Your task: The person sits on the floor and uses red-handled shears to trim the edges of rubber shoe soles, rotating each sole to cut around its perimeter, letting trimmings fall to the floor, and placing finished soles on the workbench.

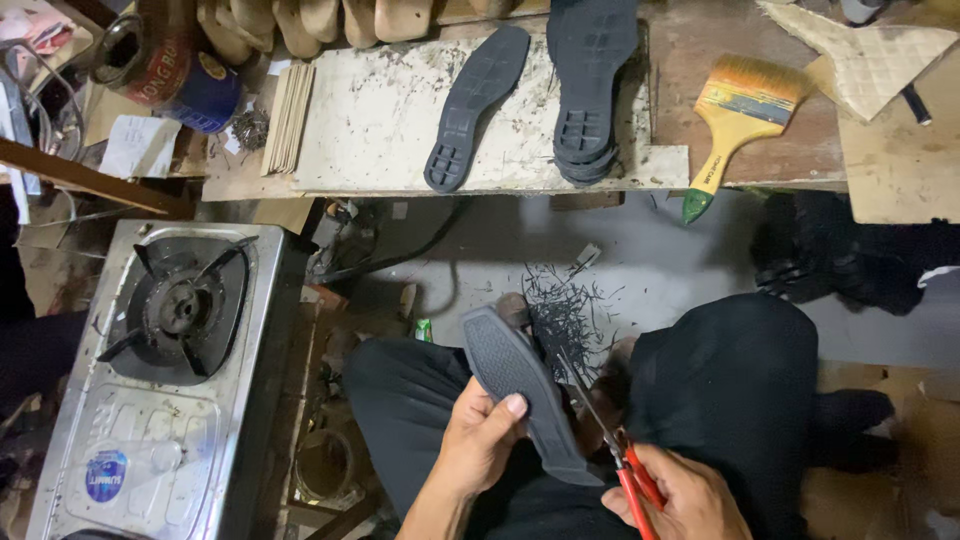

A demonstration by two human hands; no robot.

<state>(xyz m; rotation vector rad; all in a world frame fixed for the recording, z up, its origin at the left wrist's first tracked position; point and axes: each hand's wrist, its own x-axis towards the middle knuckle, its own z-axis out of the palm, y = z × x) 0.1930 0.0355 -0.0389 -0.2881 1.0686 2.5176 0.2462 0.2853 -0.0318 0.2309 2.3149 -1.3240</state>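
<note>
**Sole trimming over the lap, bench edge beyond**

Fingers of the left hand (480, 440) curl around a dark rubber sole (520, 395), thumb pressed on its ridged face, holding it above the person's knees. The right hand (680, 500) is closed around red-handled scissors (610, 440), blades lying along the sole's right edge. Black trimmings (565, 310) litter the floor just beyond. On the bench's near edge lie a single sole (475, 105), a stack of soles (590, 90) and a paintbrush (735, 120). A gas stove (170, 370) stands left.
</note>
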